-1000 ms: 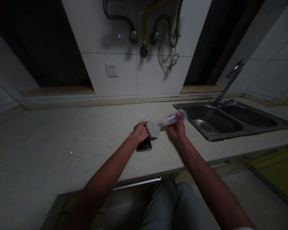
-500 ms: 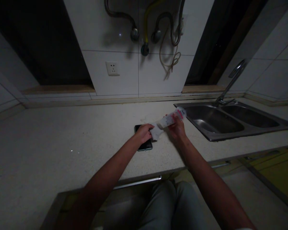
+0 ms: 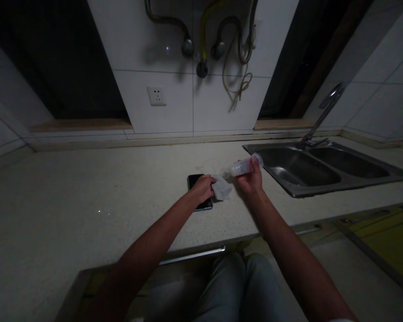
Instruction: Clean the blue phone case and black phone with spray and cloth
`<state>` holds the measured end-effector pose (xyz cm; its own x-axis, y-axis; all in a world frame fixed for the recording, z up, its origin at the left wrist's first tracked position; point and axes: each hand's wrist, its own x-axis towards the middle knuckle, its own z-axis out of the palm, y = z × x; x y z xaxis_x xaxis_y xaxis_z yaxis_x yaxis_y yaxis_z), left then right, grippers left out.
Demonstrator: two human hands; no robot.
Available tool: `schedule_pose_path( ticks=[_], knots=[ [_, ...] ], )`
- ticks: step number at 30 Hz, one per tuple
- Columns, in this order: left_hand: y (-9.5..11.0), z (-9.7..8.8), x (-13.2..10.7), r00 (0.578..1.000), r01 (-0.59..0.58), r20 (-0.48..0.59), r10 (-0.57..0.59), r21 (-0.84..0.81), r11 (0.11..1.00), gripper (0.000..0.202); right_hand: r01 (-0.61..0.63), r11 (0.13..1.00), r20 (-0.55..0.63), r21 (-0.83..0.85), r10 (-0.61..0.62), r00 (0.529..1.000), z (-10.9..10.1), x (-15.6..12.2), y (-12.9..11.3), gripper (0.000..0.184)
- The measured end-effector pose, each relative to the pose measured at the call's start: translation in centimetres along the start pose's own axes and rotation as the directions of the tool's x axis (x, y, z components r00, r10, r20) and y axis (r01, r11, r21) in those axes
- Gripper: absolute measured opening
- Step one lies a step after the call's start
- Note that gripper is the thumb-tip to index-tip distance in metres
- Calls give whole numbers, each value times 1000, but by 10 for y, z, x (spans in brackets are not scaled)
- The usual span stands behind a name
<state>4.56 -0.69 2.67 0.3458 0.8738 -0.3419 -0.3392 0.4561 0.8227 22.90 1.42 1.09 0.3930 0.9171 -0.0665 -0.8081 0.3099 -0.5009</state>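
My left hand [image 3: 203,188] is closed on a small white cloth [image 3: 222,189], holding it over a dark phone [image 3: 197,190] that lies flat on the pale counter [image 3: 87,188]. My right hand [image 3: 250,179] grips a small clear bottle with a pink label [image 3: 245,165], tilted with its tip pointing left toward the cloth. The two hands are close together, just left of the sink.
A steel double sink [image 3: 322,167] with a tall tap [image 3: 324,112] fills the right of the counter. A wall socket [image 3: 156,95] and hanging hoses [image 3: 218,40] are on the tiled back wall. My knees [image 3: 228,286] show below the counter edge.
My left hand lowered the cloth toward the phone. The bottle in my right hand pulled back slightly right, away from the cloth.
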Motion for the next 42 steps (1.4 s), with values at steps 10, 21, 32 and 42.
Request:
schedule_pose_path(
  ticks=[10,21,32,42],
  knots=[
    [-16,8,-9,966,-179,242,95,353,918,17,6,999,-135,37,-1,991,-21,19,-4,19],
    [-16,8,-8,845,-532,230,483,444,721,22,-60,997,-127,58,67,990,-17,19,-3,26],
    [-8,16,-9,980,-189,59,188,15,982,26,230,973,53,-15,-229,972,-3,6,4,19],
    [-9,12,-12,986,-119,121,116,11,993,19,542,677,171,-498,-536,827,10,-29,17,24]
  ],
)
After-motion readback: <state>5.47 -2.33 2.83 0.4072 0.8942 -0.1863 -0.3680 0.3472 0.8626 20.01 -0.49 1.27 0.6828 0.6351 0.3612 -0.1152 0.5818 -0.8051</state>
